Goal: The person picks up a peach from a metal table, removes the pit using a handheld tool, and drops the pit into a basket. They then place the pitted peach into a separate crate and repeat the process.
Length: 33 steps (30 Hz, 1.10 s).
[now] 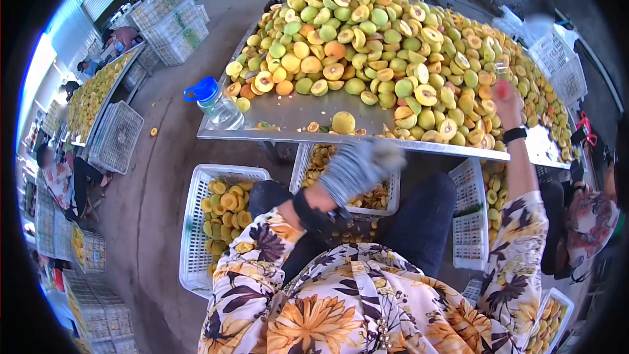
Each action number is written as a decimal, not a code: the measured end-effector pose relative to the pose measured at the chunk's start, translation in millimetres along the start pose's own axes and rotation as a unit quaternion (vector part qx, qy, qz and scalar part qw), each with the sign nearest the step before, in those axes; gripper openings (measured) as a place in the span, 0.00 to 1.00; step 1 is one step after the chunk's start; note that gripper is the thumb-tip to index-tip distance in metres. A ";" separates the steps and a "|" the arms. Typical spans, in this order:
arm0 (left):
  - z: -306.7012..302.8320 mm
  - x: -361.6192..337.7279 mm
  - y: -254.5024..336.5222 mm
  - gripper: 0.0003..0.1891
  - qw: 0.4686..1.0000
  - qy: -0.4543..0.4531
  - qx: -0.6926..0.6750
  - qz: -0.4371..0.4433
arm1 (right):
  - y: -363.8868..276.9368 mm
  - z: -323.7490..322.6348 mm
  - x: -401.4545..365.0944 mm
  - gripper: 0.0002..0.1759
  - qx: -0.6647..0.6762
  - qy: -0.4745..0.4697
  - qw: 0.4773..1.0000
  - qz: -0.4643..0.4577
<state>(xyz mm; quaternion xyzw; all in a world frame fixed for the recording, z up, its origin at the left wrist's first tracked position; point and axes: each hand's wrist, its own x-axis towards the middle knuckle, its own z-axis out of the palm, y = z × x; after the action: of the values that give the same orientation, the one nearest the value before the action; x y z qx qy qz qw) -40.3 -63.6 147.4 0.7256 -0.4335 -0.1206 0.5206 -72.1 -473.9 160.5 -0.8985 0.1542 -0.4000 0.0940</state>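
My left hand, in a grey striped glove, is over a white crate of fruit pieces, just in front of the table edge. Its fingers are smeared by motion, so I cannot tell what they hold. Bare and raised over the right part of the fruit heap, my right hand is closed on a small metal-tipped tool with red at its grip. The heap of yellow-green apricots, many cut in half, covers most of the metal table. One apricot sits at the front edge.
A water bottle with a blue lid stands at the table's left corner. White crates of halves flank my knees; another crate is at right. Other people sit at left and right. Stacked crates stand behind.
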 end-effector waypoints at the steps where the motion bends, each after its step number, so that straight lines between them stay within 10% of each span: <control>1: -13.5 2.2 -29.5 0.10 0.988 0.042 0.130 -0.067 | -27.2 24.4 -22.4 0.15 -0.035 -0.017 0.997 0.059; 6: -45.2 17.9 -141.3 0.15 0.946 0.130 0.256 -0.150 | -134.5 67.1 -132.6 0.19 0.460 -0.217 0.804 0.307; 14: -10.3 112.0 -193.7 0.31 0.864 -0.111 0.430 -0.237 | -157.5 78.1 -187.2 0.30 0.350 -0.243 0.838 0.341; 20: -9.6 127.7 -198.3 0.34 0.831 -0.188 0.440 -0.283 | -147.7 61.7 -187.5 0.26 0.400 -0.315 0.754 0.415; 22: -14.0 104.2 -200.3 0.30 0.960 -0.019 -0.011 -0.280 | -153.7 57.4 -183.6 0.23 0.381 -0.312 0.772 0.403; 26: -11.5 61.1 -129.8 0.27 0.848 0.022 -0.488 -0.206 | -170.6 64.5 -184.1 0.20 0.363 -0.321 0.797 0.361; 29: -3.7 34.8 -103.1 0.33 0.779 0.063 -0.575 -0.242 | -182.6 81.4 -186.8 0.18 0.314 -0.221 0.916 0.119; 30: -9.0 22.9 -119.9 0.34 0.772 -0.046 -0.592 -0.227 | -189.0 82.5 -185.2 0.17 0.357 -0.257 0.882 0.169; 31: -5.5 16.5 -112.7 0.35 0.781 0.036 -0.571 -0.252 | -196.7 78.8 -179.0 0.16 0.394 -0.289 0.844 0.221; 33: 10.2 2.3 -99.3 0.35 0.771 0.146 -0.540 -0.304 | -194.6 58.3 -168.0 0.09 0.653 -0.357 0.508 0.433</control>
<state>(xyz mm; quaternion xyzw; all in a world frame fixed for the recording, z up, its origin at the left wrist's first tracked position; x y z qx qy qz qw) 4.7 -63.9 58.3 0.4283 0.0274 -0.3789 0.8199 -95.5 -230.2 62.8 -0.4717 0.1727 0.0579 0.8628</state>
